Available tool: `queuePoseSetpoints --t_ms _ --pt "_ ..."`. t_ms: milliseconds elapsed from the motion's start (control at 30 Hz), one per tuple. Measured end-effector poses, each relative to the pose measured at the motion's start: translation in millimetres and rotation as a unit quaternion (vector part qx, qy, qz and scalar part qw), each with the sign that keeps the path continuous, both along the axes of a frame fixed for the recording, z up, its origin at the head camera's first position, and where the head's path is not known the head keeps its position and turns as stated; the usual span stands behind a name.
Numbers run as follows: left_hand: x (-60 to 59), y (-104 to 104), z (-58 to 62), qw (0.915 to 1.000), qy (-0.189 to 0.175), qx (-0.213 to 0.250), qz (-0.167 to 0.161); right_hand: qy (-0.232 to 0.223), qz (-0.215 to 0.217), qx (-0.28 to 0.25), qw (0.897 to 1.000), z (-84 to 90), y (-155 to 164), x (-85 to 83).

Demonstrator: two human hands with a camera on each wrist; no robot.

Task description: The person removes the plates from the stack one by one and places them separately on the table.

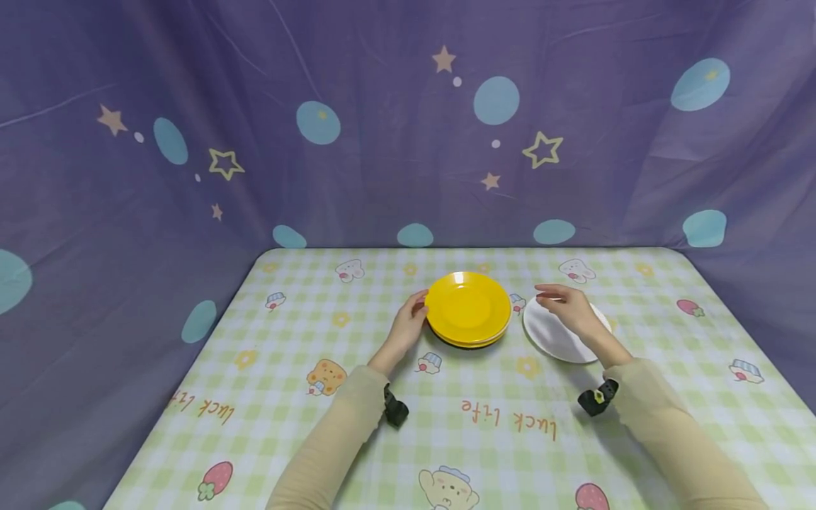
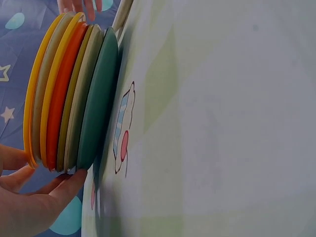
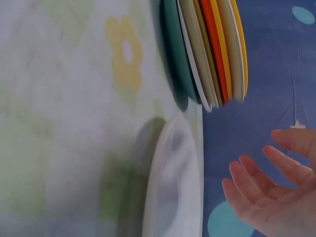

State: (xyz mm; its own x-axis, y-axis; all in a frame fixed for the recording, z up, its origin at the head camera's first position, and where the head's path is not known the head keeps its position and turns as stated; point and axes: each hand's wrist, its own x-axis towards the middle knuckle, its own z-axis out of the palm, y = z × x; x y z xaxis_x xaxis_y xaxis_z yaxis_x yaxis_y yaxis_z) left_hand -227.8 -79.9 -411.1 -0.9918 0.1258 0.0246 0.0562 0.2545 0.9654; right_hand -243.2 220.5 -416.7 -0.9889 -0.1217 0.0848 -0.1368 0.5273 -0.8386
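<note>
A stack of plates stands near the table's middle, with a yellow plate (image 1: pixel 468 308) on top. From the side, the left wrist view shows orange, cream and olive plates lower down and a dark green plate (image 2: pixel 98 103) at the bottom. My left hand (image 1: pixel 408 322) touches the stack's left side, its fingertips (image 2: pixel 74 180) along the plate rims. To the right of the stack, a white plate (image 1: pixel 561 340) lies apart on the cloth. Over this plate hovers my right hand (image 1: pixel 570 308), fingers loosely extended and holding nothing (image 3: pixel 276 192).
A green-and-white checked tablecloth (image 1: pixel 255 425) with printed cartoons covers the table. Purple curtains (image 1: pixel 382 184) with stars and blue spots rise behind the table and along its left side. Each wrist carries a small black camera (image 1: pixel 395 409).
</note>
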Motion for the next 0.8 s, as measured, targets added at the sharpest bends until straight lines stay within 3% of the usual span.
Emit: queuePoseSetpoints --t_ms 567,800 --pt "-1.0 -1 -1.0 0.9999 -0.007 0.011 0.001 -0.015 0.03 -0.044 0.998 0.6 -39 0.6" --pt "-1.5 0 -1.3 0.9999 -0.01 0.013 0.003 -0.016 0.02 -0.046 0.999 0.2 -48 0.8"
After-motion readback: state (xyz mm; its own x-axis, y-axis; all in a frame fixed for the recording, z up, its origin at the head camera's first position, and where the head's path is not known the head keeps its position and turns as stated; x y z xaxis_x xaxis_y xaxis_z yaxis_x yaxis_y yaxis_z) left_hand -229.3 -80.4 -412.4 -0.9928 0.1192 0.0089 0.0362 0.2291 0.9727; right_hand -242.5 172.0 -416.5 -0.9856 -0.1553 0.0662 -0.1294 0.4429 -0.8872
